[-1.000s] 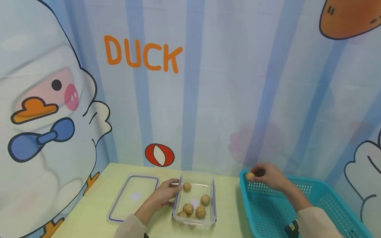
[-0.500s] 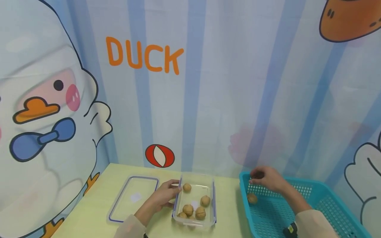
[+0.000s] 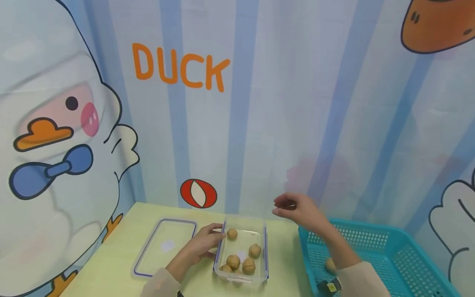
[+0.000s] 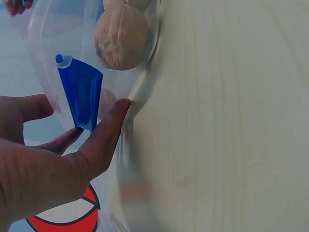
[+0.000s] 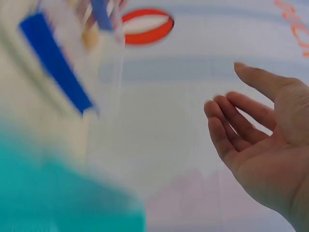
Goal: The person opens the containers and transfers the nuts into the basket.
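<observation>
My left hand rests against the left side of a clear plastic food box. Its fingertips touch the wall around a blue side clip, without wrapping round the box. Several walnuts lie in the box, most of them toward its near end. My right hand is raised above the table between the box and a turquoise plastic basket. Nothing is in its loosely bent fingers, as the right wrist view shows. One walnut lies in the basket, partly hidden behind the right forearm.
A clear lid with a blue seal lies flat on the pale yellow table, left of the box. Behind the table hangs a striped curtain with a printed duck. The basket's raised rim stands at the right.
My right hand has let go of a walnut, which dropped into the basket, and has then moved left, out over the basket's left rim. My left hand stays at the box.
</observation>
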Motion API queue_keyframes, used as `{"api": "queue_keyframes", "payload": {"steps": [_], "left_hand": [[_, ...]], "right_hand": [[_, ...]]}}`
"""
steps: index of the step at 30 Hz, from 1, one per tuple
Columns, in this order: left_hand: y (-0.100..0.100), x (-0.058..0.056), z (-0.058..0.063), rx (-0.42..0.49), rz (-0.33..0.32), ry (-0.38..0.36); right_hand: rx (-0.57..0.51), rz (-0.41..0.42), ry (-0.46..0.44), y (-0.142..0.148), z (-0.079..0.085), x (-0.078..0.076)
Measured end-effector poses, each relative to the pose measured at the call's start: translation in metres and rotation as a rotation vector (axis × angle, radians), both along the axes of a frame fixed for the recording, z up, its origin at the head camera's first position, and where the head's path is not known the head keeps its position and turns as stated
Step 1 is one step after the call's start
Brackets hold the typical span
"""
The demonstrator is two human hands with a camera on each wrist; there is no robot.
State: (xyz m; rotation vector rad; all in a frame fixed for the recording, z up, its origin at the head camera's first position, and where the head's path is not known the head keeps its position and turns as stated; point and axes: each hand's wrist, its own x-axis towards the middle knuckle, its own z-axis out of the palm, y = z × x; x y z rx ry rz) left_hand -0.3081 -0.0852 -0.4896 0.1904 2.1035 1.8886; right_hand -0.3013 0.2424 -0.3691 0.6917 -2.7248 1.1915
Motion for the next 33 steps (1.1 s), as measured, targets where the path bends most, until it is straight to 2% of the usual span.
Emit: {"api": "queue_keyframes", "payload": {"steps": [5,11,15,19,25,29,33], "left_hand": [[0.002,0.001,-0.001,0.010,0.004,0.010],[0.007,0.001,-0.002,0.012,-0.044,0.013],[0.009,0.002,-0.002,0.005,-0.041,-0.015],[0.008,0.004,-0.001,0.000,-0.033,-0.029],[0.007,0.006,0.001,0.011,-0.040,-0.034],[0.007,0.006,0.000,0.013,-0.045,-0.030],[0.006,0.005,-0.001,0.015,-0.050,-0.032]], "right_hand": [[-0.093,0.016,-0.006,-0.043,-0.012,-0.007],[-0.161,-0.049,-0.030,-0.081,-0.045,-0.019],[-0.137,-0.067,-0.035,-0.099,-0.064,-0.024],[-0.084,-0.085,-0.034,-0.116,-0.075,-0.026],[-0.033,-0.122,-0.059,-0.128,-0.095,-0.026],[-0.026,-0.135,-0.102,-0.127,-0.110,-0.026],[0.000,-0.122,-0.103,-0.124,-0.120,-0.028]]}}
